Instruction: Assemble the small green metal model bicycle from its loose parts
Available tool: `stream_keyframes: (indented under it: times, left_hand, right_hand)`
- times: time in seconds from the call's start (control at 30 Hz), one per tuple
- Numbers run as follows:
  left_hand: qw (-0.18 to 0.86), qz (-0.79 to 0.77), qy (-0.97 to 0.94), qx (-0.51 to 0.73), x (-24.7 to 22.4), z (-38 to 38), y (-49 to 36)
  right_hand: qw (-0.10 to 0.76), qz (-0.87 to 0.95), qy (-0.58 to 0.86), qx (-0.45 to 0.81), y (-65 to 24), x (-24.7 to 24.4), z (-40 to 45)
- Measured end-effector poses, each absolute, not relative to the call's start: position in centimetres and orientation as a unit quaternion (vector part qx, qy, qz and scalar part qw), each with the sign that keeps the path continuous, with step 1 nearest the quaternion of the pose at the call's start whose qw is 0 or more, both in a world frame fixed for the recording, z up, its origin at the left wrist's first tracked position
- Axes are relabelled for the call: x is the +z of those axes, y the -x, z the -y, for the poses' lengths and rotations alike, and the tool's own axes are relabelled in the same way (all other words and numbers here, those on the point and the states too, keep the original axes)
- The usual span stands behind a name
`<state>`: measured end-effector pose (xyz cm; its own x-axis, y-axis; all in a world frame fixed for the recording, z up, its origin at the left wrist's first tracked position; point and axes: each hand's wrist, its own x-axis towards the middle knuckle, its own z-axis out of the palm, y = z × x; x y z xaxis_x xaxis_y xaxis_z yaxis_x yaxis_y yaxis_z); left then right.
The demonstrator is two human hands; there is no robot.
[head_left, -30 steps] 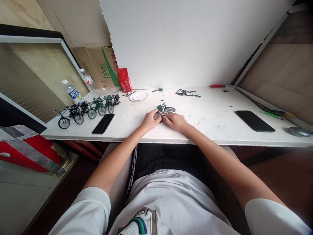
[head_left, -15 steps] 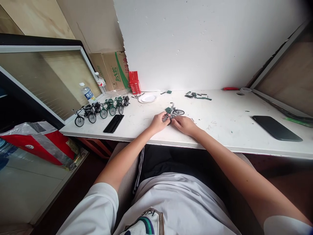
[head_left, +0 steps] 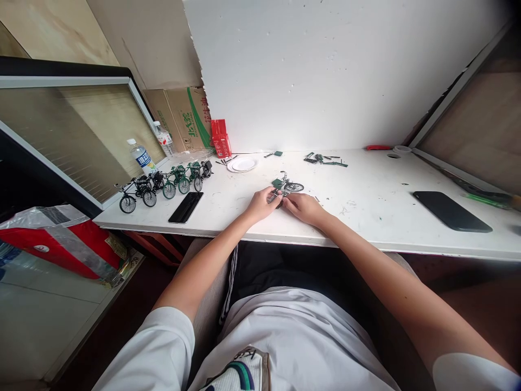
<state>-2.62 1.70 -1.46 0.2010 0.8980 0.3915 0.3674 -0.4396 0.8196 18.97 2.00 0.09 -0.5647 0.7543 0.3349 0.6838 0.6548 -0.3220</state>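
Near the front edge of the white table (head_left: 358, 217), a small model bicycle (head_left: 293, 187) lies between my hands, its front wheel and handlebar pointing away from me. My left hand (head_left: 262, 203) is closed on its near left part, by the wheel. My right hand (head_left: 301, 207) pinches at the near end of the bicycle, fingertips close to the left ones; the exact part is hidden by the fingers. A green piece (head_left: 278, 183) shows just beyond my left fingertips, beside the handlebar.
Several small model bicycles (head_left: 169, 190) stand at the left behind a black phone (head_left: 186, 207). White plates (head_left: 242, 164), a red box (head_left: 220, 138) and green parts (head_left: 324, 159) lie farther back. A dark phone-like slab (head_left: 451, 210) is at the right.
The whole view has shifted slightly, so the table items appear a little farther left. My hands keep nearly the same hold on the model bicycle.
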Motion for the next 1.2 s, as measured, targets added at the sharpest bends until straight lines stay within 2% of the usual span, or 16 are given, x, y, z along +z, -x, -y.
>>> stream_keyframes:
  times: [0.53, 0.77, 1.2]
  left_hand:
    - [0.305, -0.434, -0.715, 0.456, -1.8, -1.9, 2.7]
    - [0.314, -0.421, -0.713, 0.465, -2.3, -2.4, 2.8]
    - [0.337, -0.404, -0.691, 0.496, -2.8, -3.0, 3.1]
  right_hand:
    - [0.234, 0.864, 0.433, 0.105, -19.0, -0.3, -2.4]
    - [0.268, 0.862, 0.418, 0.103, -19.1, -0.6, -2.8]
    - [0.328, 0.837, 0.437, 0.018, -19.1, -0.4, -2.5]
